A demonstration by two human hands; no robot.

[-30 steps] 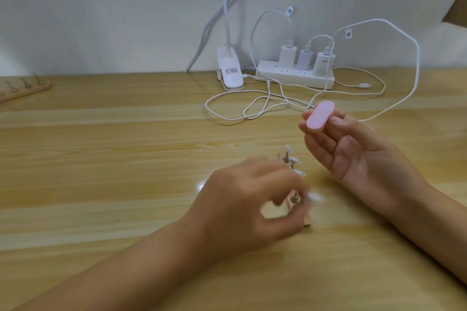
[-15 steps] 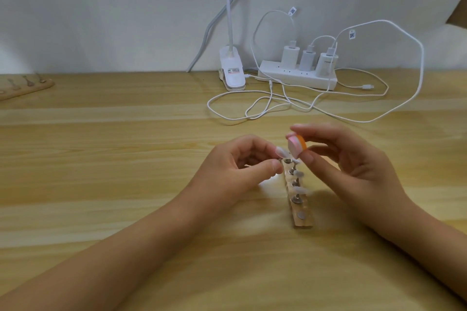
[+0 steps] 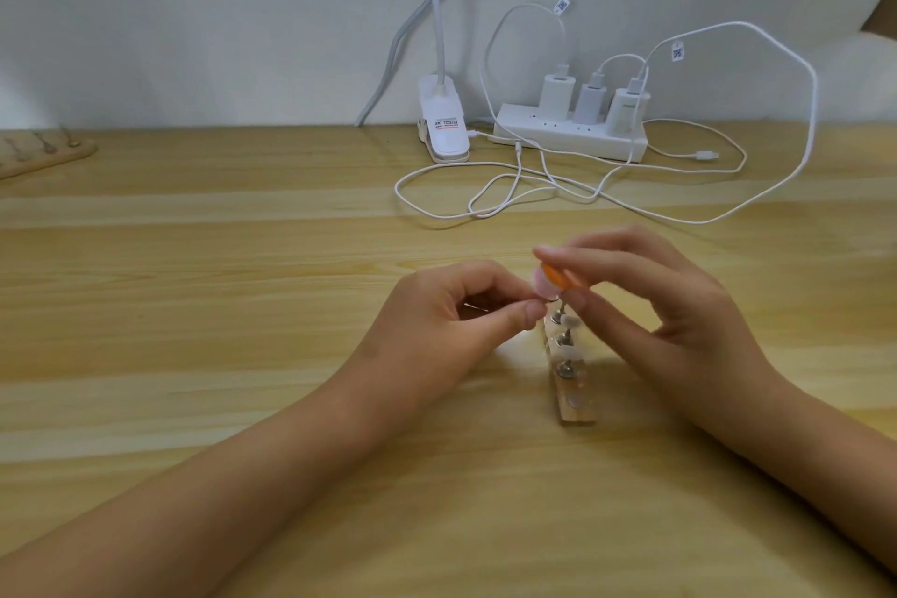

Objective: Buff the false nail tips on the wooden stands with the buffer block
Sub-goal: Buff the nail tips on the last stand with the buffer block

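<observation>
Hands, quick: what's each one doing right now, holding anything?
Left hand: closed, fingers pinching the far nail tip on the wooden stand.
Right hand: closed, fingers holding the buffer block.

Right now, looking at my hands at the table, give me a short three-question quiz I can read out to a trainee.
1. Fill in: the left hand pinches at the wooden stand's ___ end.
2. Multiple choice: the buffer block is A) lying loose, untouched; B) gripped in the fingers of the right hand; C) resting on the stand's near end.
3. True or false: three chargers sit in the power strip.
Key: 1 far; 2 B; 3 true.
</observation>
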